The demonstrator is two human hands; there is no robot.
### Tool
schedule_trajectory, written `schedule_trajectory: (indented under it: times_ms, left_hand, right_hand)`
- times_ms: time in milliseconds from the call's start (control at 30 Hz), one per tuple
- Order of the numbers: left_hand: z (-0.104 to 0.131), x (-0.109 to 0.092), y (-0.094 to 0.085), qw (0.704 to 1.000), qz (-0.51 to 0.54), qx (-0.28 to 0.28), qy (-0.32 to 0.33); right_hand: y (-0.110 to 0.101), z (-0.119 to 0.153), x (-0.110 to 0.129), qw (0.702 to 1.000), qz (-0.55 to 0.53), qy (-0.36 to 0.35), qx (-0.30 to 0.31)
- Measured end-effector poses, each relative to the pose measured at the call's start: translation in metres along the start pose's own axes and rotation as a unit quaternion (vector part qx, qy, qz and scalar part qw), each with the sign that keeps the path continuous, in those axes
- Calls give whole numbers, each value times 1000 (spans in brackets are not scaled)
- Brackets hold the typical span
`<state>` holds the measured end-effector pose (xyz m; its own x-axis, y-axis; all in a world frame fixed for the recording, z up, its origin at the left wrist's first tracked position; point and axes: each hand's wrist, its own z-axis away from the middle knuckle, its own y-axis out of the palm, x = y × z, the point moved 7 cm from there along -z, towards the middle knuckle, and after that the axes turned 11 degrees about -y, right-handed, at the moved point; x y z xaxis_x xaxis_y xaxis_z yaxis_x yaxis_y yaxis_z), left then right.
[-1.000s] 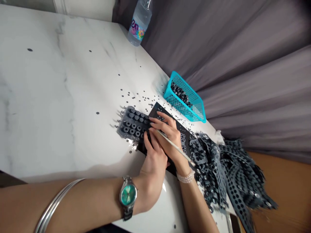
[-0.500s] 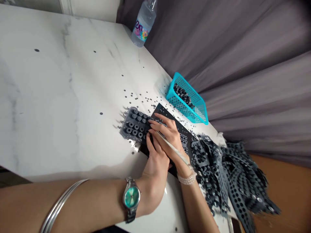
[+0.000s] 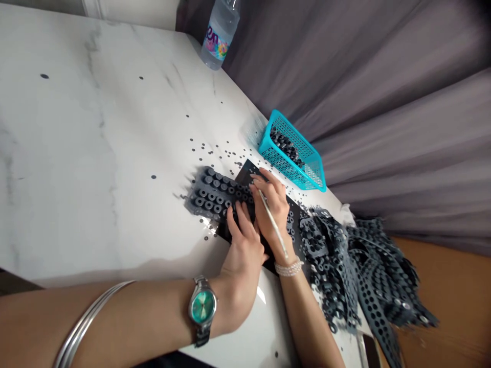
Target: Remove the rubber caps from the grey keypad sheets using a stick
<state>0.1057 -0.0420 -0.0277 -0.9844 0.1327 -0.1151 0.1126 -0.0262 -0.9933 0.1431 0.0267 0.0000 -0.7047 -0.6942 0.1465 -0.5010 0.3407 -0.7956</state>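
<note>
A dark grey rubber sheet with rows of round ring-shaped pieces [image 3: 209,193] lies partly across a black board [image 3: 245,176]. My left hand [image 3: 243,245], with a green-faced watch on its wrist, rests its spread fingers on the sheet near its middle. Just to the right, my right hand [image 3: 272,207] holds a thin pale stick [image 3: 273,221] in a pinch over the sheet. The stick's tip is hidden by the fingers. More ring pieces show on the board right of my right hand.
A turquoise basket [image 3: 282,162] holding small dark pieces stands behind the board. Perforated rubber sheets and rings [image 3: 337,276] are heaped at the right. A water bottle [image 3: 220,38] stands at the back edge, beside a grey curtain [image 3: 383,102]. Small black discs dot the white table [image 3: 69,179].
My right hand has lifted slightly and moved a little away from my left hand, and the stick stands steeper in the view. The whole view has shifted slightly.
</note>
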Motion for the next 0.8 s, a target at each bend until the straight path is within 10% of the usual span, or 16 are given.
schedule_trajectory:
  times_ms: [133, 800]
  left_hand:
    - [-2, -3, 7, 1000, 6, 14, -13]
    - [2, -3, 3, 995, 29, -62, -66]
  right_hand:
    - [4, 5, -19, 998, -18, 61, 0]
    - [11, -11, 23, 986, -36, -93, 130]
